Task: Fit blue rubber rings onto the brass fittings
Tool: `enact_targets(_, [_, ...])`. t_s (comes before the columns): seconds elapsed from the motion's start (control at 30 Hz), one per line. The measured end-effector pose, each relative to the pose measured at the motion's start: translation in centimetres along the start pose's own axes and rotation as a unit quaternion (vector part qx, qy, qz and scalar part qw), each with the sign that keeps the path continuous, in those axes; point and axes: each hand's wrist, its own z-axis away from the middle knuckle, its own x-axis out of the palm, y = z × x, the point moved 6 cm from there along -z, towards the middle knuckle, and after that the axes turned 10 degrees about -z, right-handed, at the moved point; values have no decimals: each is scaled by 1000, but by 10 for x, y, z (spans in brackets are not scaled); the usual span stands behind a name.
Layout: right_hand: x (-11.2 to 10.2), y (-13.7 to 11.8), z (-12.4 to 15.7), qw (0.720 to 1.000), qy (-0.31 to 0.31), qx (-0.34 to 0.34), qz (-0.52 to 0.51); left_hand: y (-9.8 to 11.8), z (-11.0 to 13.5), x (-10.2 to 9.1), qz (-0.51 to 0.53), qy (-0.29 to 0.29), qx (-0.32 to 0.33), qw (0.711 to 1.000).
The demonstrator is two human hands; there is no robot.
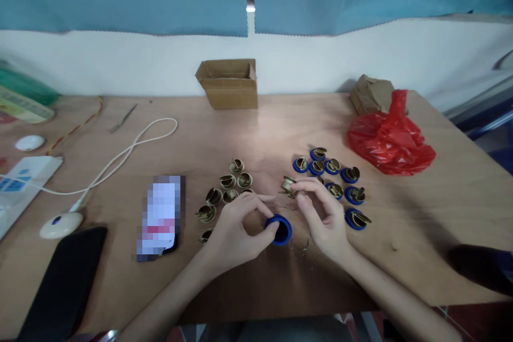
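Between the thumb and fingers of my left hand [240,230] is a hollow blue ring-shaped cap [285,235], its dark opening facing up toward me. My right hand [326,219] pinches a small brass-coloured round metal fitting [287,185] a little above and beyond the cap; the two are apart. Left of my hands lie several loose brass fittings [214,196] with flat tabs on top. To the right, several similar fittings sit in blue rings [355,195]. My hands hide part of both groups.
An open cardboard box [234,91] stands at the back. A red plastic bag [390,139] and a brown package [371,93] are back right. On the left lie a lit phone [160,214], a black flat case [66,278], a white cable [128,152] and a power strip [30,187].
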Motion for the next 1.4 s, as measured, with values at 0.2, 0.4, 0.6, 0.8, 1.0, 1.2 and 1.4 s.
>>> enact_targets(0.2, [0,0,0,1000,0,2,1,1,-1,0,-2,-2,5,1000])
enact_targets(0.4, [0,-1,-1,1000,3,-3,8,2,1,0,-19,-7,8,1000])
enact_targets(0.6, [0,-1,0,1000,3,-10,19,1,2,1,-20,-2,-2,1000])
enact_targets(0.8, [8,-17,7,987,-49,-117,94,-8,4,3,47,7,-39,998])
enact_targets(1.0, [26,-39,17,940,-132,-278,148,-13,5,4,126,10,-39,991])
enact_targets(1.2, [29,-41,17,923,-151,-309,172,-6,4,0,237,22,-25,971])
enact_targets(1.4, [28,-44,20,922,-131,-324,165,-10,6,-5,237,80,-93,964])
